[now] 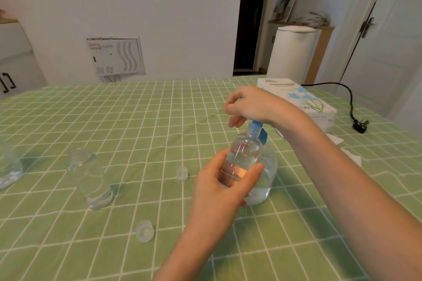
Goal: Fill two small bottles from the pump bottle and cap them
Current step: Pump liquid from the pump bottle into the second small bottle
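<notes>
Small bottle held at the pump bottle
The left hand grips it; the right hand rests atop the pump, fingers loosely curled, clasping nothing.

A matt green checked tablecloth, soft and creased like cloth. The small bottle, the second small bottle and the pump bottle are clear, glossy plastic; the pump head is smooth blue plastic. The near cap and the far cap look frosted, translucent plastic. The tissue pack has shiny printed wrapping.
</notes>
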`<control>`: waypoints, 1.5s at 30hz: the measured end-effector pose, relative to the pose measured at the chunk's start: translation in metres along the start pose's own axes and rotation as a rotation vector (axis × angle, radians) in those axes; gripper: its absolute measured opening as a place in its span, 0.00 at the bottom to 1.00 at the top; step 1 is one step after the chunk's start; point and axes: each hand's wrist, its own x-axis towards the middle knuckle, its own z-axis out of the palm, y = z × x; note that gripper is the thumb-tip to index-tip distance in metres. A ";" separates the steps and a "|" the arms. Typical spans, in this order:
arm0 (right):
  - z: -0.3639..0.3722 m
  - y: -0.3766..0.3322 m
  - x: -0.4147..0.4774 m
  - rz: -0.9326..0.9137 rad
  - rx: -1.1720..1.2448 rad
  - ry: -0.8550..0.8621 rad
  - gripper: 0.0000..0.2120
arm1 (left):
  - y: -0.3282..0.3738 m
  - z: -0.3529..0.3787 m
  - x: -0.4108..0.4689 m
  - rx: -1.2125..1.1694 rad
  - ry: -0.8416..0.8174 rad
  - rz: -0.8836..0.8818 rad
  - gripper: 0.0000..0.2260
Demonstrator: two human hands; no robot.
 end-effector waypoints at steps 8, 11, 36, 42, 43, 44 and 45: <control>0.006 0.004 0.000 0.062 0.047 -0.033 0.15 | -0.002 -0.001 -0.001 0.014 0.001 -0.015 0.06; 0.008 0.006 0.000 0.061 0.047 -0.036 0.12 | -0.004 -0.002 -0.001 0.030 0.012 -0.010 0.06; 0.008 0.007 0.002 0.032 0.033 -0.065 0.08 | -0.003 -0.002 -0.001 0.017 0.013 -0.021 0.07; -0.003 0.002 0.003 0.019 -0.022 -0.026 0.07 | 0.000 0.000 0.000 -0.005 0.001 -0.003 0.07; -0.004 0.001 0.003 0.019 -0.030 -0.023 0.07 | 0.000 0.001 0.001 -0.004 0.001 -0.001 0.07; -0.004 0.001 0.002 0.021 -0.025 -0.027 0.07 | 0.000 0.001 0.001 -0.004 0.000 -0.001 0.07; -0.004 0.001 0.002 0.024 -0.014 -0.035 0.07 | 0.000 0.001 0.001 -0.004 -0.001 -0.001 0.07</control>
